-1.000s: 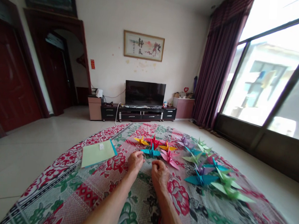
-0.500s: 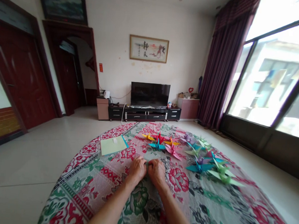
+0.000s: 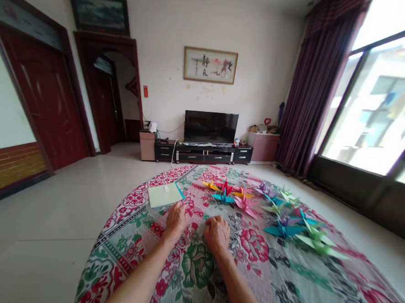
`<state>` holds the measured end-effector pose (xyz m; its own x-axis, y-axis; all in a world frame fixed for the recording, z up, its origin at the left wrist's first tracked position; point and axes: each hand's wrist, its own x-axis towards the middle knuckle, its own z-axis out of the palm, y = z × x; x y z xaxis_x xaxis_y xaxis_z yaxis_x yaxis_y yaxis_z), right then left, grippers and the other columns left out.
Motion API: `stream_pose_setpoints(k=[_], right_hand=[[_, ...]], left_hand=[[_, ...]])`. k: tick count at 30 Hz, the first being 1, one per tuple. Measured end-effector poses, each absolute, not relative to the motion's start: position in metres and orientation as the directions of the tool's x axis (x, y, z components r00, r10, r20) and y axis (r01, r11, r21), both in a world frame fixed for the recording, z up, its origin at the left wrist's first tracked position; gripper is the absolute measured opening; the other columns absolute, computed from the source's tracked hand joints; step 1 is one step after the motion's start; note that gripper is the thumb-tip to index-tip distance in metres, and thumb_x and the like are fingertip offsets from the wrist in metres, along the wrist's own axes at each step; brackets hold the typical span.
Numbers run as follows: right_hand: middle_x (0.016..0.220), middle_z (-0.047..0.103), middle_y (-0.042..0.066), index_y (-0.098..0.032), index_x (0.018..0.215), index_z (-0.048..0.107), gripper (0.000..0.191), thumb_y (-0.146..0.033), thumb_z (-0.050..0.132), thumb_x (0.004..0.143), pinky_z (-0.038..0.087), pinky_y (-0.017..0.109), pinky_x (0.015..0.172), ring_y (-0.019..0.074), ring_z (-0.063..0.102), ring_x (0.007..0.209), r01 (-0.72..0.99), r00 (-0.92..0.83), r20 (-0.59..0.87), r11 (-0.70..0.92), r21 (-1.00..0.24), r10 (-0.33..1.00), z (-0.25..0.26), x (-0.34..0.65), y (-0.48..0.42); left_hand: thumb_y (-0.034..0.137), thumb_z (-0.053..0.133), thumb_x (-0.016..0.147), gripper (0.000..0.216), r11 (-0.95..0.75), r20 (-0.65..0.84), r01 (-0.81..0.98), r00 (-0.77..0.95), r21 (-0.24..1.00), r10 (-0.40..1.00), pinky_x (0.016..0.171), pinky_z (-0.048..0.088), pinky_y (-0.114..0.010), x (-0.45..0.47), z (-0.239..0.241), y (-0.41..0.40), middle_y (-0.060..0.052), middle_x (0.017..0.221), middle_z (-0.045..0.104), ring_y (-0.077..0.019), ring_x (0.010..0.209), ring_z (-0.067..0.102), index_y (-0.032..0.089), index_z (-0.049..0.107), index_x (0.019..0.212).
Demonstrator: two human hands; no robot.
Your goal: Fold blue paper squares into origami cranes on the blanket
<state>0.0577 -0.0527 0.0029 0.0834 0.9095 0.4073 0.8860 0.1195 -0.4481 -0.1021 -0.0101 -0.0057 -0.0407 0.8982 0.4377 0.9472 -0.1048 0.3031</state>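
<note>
Both hands rest low on the floral blanket (image 3: 195,270), which is spread over the tiled floor (image 3: 46,233).

Left hand (image 3: 176,217): palm down, fingers stretched forward and released, tips just short of the near edge of the paper stack (image 3: 165,194). Holding nothing. The stack is pale green on top with a blue sheet showing at the right edge and a small white scrap on it; it lies flat on the blanket, far-left of the hands.

Right hand (image 3: 217,230): knuckles up, fingers curled under into a loose fist on the blanket. Cannot tell if anything is inside the curl. The two hands are apart, a strip of blanket between them.

Paper cranes sit far and right of the right hand, all on the blanket:
- teal crane (image 3: 223,197), nearest the hands in the far cluster
- red crane (image 3: 226,187) just behind it, yellow crane (image 3: 210,185) to its left
- pink crane (image 3: 246,204) right of the teal one
- blue crane (image 3: 282,229) and green crane (image 3: 318,245) further right, close together

More cranes behind those, too small to separate.

Background: TV (image 3: 211,127) on a low dark cabinet at the far wall, framed calligraphy (image 3: 210,65) above it, purple curtain (image 3: 309,85) by the window at right, dark red door (image 3: 51,101) at left.
</note>
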Motion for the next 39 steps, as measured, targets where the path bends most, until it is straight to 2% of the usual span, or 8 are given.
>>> stream_pose_setpoints(k=[3,7,14,19,25,29,36,39], right_hand=[[0.088,0.059,0.006,-0.022,0.076,0.065,0.02,-0.013,0.048,0.071,0.031,0.031,0.073,0.0207,0.049,0.085,0.886,0.07,0.459,0.156,-0.436,0.886,-0.001,0.054,-0.048],[0.087,0.058,0.005,-0.023,0.078,0.064,0.021,-0.012,0.047,0.071,0.03,0.031,0.073,0.0198,0.048,0.083,0.881,0.078,0.493,0.171,-0.441,0.867,-0.008,0.053,-0.047],[0.088,0.058,0.004,-0.022,0.078,0.062,0.019,-0.012,0.047,0.072,0.03,0.031,0.075,0.0193,0.047,0.085,0.858,0.086,0.49,0.186,-0.479,0.867,-0.011,0.055,-0.047],[0.089,0.058,0.004,-0.022,0.076,0.062,0.018,-0.012,0.048,0.072,0.03,0.031,0.075,0.02,0.047,0.085,0.854,0.088,0.477,0.18,-0.487,0.875,-0.009,0.055,-0.047],[0.087,0.058,0.004,-0.023,0.076,0.062,0.019,-0.012,0.047,0.071,0.031,0.031,0.075,0.0199,0.048,0.085,0.843,0.101,0.49,0.187,-0.504,0.866,-0.01,0.055,-0.048],[0.086,0.059,0.005,-0.023,0.076,0.062,0.02,-0.012,0.047,0.072,0.032,0.031,0.076,0.0198,0.049,0.085,0.833,0.105,0.497,0.197,-0.517,0.862,-0.009,0.056,-0.048],[0.088,0.062,0.004,-0.018,0.102,0.059,0.036,-0.007,0.037,0.076,0.039,0.022,0.077,0.0143,0.057,0.084,0.712,-0.011,0.489,0.351,-0.608,0.872,-0.008,0.044,-0.039],[0.098,0.061,0.007,-0.015,0.114,0.052,0.042,-0.007,0.035,0.077,0.042,0.024,0.081,0.0146,0.057,0.09,0.682,-0.057,0.508,0.404,-0.609,0.86,-0.008,0.038,-0.038]], left_hand=[[0.017,0.052,0.074,0.038,-0.013,0.437,0.962,-0.112,0.272,0.893,0.096,0.034,-0.032,-0.116,0.003,0.008,-0.01,0.115,0.054,-0.0228,0.11,0.046,0.018,0.056,0.112],[0.029,0.055,0.075,0.033,0.053,0.377,0.971,-0.14,0.232,0.915,0.091,0.036,-0.032,-0.124,0.009,0.031,-0.01,0.106,0.057,-0.0241,0.105,0.048,0.017,0.057,0.106],[0.052,0.045,0.078,0.047,0.184,0.264,0.968,-0.226,0.173,0.938,0.083,0.04,-0.035,-0.128,0.012,0.046,-0.012,0.108,0.055,-0.0285,0.102,0.049,0.014,0.056,0.104],[0.045,0.042,0.083,0.041,0.167,0.302,0.98,-0.193,0.11,0.934,0.081,0.04,-0.035,-0.128,0.008,0.049,-0.014,0.105,0.056,-0.0285,0.101,0.049,0.013,0.057,0.104],[0.022,0.033,0.087,0.031,0.09,0.253,0.994,-0.104,0.064,0.962,0.083,0.037,-0.031,-0.127,0.006,0.052,-0.012,0.099,0.06,-0.0239,0.099,0.05,0.014,0.062,0.094],[0.019,0.033,0.086,0.031,0.084,0.246,0.994,-0.099,0.071,0.964,0.084,0.036,-0.03,-0.131,0.006,0.046,-0.01,0.1,0.061,-0.0222,0.098,0.051,0.015,0.063,0.092],[0.024,0.034,0.087,0.03,-0.048,0.287,0.994,0.017,0.102,0.958,0.08,0.04,-0.028,-0.113,0.006,0.005,-0.008,0.096,0.062,-0.02,0.09,0.054,0.019,0.064,0.089],[0.022,0.034,0.087,0.031,-0.058,0.258,0.992,0.029,0.109,0.966,0.081,0.041,-0.028,-0.102,0.015,-0.006,-0.009,0.093,0.063,-0.0198,0.091,0.056,0.017,0.064,0.089]])
